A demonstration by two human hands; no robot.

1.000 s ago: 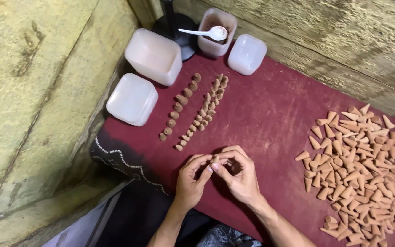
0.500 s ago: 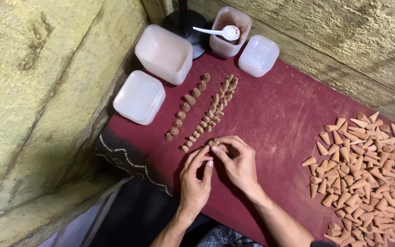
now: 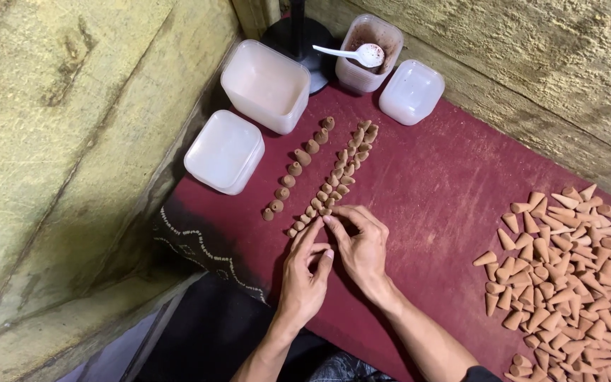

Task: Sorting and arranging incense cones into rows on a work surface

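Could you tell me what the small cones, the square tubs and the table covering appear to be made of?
The small cones look like matte terracotta-coloured clay or pressed powder: dull, slightly grainy. The square tubs look like translucent, frosted plastic with smooth rounded corners. The table covering seems to be dark red cloth, judging by the stitched pattern along its edge.

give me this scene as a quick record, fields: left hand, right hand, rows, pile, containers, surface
left hand: bare, fingertips at near end of rows
right hand: beside it, fingers on the row end
rows: two lines of small clay cones
pile: loose cones, far right
containers: white tubs, one with spoon
surface: red cloth
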